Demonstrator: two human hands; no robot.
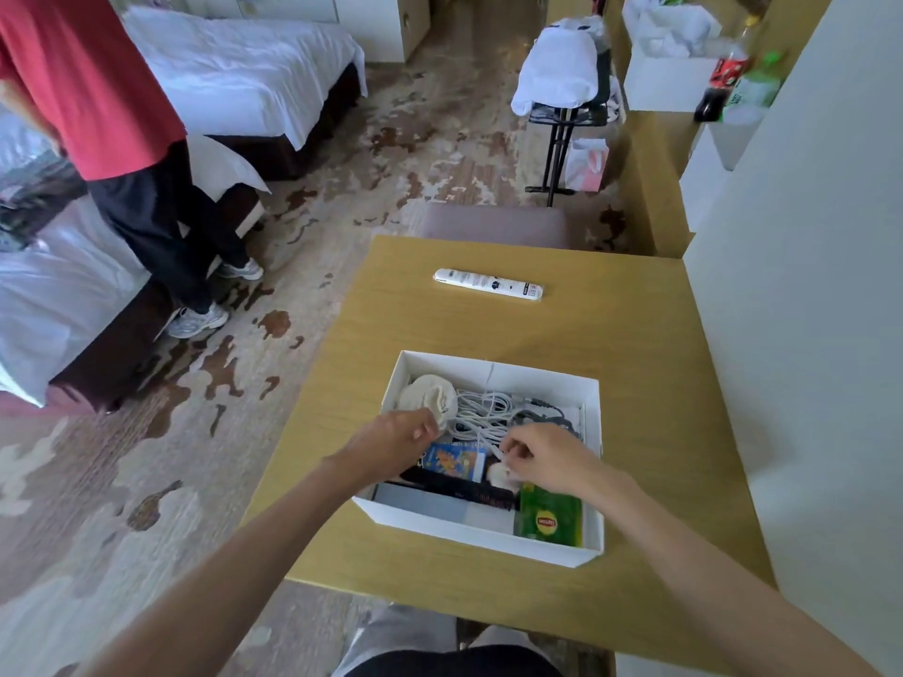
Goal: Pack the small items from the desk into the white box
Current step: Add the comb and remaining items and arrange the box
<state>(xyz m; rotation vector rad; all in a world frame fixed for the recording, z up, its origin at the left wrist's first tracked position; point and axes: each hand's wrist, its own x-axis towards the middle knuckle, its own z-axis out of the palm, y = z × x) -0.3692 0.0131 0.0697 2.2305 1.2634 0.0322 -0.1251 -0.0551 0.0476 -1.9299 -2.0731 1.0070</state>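
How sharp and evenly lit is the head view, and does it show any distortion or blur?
Head view: soft, even daylight with only faint shadows; the white box at centre is fairly sharp; the left hand and right hand are slightly motion-soft; the wide lens skews the desk edges; the bottles top right are smeared.

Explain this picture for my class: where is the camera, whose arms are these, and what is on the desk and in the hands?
There is no machine here. A person wears one camera on the head, looking down at their own arms. On the desk sits an open white box holding a pouch, a coiled cable, a blue packet and a green tea packet. A remote lies farther off, not yet packed. Both hands reach into the box: the left hand pinches the pouch's edge, and the right hand seems to pinch the cable. Another person stands by the beds.
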